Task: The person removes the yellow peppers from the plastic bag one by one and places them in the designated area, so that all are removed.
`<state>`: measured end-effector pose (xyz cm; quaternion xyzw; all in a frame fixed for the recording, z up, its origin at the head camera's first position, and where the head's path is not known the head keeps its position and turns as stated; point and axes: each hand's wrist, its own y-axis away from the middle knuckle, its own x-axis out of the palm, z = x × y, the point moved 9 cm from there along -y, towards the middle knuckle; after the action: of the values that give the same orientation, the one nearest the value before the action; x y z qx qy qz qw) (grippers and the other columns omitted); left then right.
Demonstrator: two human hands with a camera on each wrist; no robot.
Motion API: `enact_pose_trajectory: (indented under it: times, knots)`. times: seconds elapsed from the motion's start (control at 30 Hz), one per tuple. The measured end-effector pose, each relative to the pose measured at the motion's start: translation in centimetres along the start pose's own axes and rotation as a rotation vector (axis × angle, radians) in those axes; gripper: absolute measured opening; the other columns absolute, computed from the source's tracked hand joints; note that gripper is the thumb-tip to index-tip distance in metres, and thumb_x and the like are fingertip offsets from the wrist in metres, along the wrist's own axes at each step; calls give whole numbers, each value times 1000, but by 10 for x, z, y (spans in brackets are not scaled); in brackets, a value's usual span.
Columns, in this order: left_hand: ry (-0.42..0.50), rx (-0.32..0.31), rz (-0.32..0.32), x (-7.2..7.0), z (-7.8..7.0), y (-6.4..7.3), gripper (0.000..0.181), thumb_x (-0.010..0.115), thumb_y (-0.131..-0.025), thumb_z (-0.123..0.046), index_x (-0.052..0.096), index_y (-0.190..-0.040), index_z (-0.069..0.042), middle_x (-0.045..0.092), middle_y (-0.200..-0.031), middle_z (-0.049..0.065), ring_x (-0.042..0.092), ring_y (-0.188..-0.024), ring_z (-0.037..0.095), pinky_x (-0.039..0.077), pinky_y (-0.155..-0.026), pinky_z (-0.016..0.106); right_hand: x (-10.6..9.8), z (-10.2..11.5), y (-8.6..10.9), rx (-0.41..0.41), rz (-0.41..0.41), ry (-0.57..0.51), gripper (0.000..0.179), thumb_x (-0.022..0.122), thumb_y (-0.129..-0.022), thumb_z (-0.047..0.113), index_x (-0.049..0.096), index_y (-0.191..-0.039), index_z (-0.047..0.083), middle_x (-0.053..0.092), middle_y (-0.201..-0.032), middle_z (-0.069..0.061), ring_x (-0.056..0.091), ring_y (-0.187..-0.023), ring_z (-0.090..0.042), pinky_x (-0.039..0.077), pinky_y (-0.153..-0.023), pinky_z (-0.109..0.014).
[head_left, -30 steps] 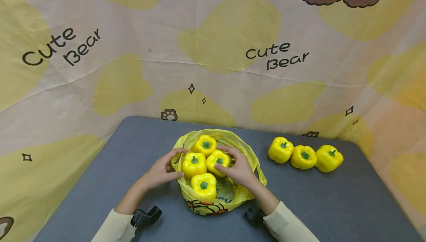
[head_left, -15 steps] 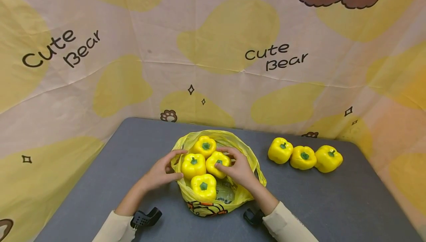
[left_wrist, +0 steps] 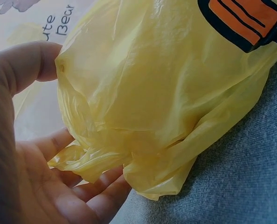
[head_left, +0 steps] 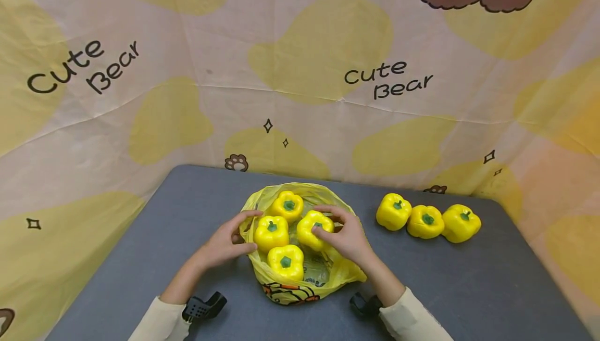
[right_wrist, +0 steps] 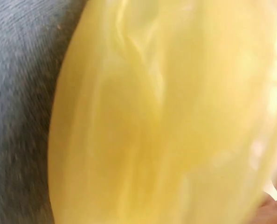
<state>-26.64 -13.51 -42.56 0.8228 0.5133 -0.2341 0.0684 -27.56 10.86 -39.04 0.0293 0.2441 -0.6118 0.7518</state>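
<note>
Cream sleeves reach in from the near edge, each arm with a black device by the wrist, both forearms slanting inward. The left hand is bent in a wide C, thumb and fingers curved round the left rim of a thin, round-mouthed yellow plastic bag with an orange-and-black print. The right hand comes over the opposite rim, thumb on the near side and fingers on the far side, pinching a glossy yellow bell pepper with a green stem. That pepper is in the bag's mouth; whether it touches the bottom, I cannot tell. Left of it in the bag sit three more yellow peppers, stems up. Farther off, to the right, another row of three yellow peppers rests on the grey table, touching or nearly so. Behind hangs a pale cloth with yellow blotches and "Cute Bear" lettering
</note>
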Motion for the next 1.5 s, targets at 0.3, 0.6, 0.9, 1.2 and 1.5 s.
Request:
enact_pose_trajectory:
  times: [0.3, 0.6, 0.9, 1.2, 1.5]
  knots:
    - [-3, -6, -5, -2, 1, 1, 65, 70, -83, -13, 41, -141, -7, 40, -144, 25, 59, -93, 20, 53, -70, 26, -29, 7, 9, -63, -25, -26, 41, 72, -83, 8, 63, -122, 4, 65, -119, -15, 66, -89, -13, 55, -65, -27]
    - [-8, -5, -7, -2, 1, 2, 65, 70, -83, -13, 41, -141, -7, 41, -143, 26, 59, -92, 18, 53, -70, 26, -68, -5, 24, -20, -88, 19, 36, 71, -85, 10, 63, -121, 5, 65, -112, -16, 62, -81, -6, 54, -66, -25]
    - [-7, 3, -8, -1, 1, 2, 65, 70, -83, -14, 41, -141, -6, 41, -143, 25, 58, -98, 21, 53, -72, 27, -104, -20, 43, 59, -185, 154, 37, 72, -85, 13, 64, -120, 5, 65, -116, -15, 60, -85, -1, 52, -69, -22]
    - [-4, -11, -4, 0, 0, 2, 64, 70, -84, -14, 41, -141, -7, 40, -143, 25, 57, -95, 23, 52, -68, 26, -123, -42, 55, 147, -256, 266, 37, 74, -84, 19, 66, -118, 8, 67, -113, -10, 56, -80, -3, 49, -67, -21]
    - [18, -20, 14, 2, -1, 1, 65, 70, -84, -14, 40, -142, -8, 38, -144, 25, 59, -96, 25, 53, -70, 27, -128, -50, 60, 170, -280, 339, 36, 74, -84, 23, 67, -117, 9, 68, -113, -8, 52, -86, -4, 45, -75, -22]
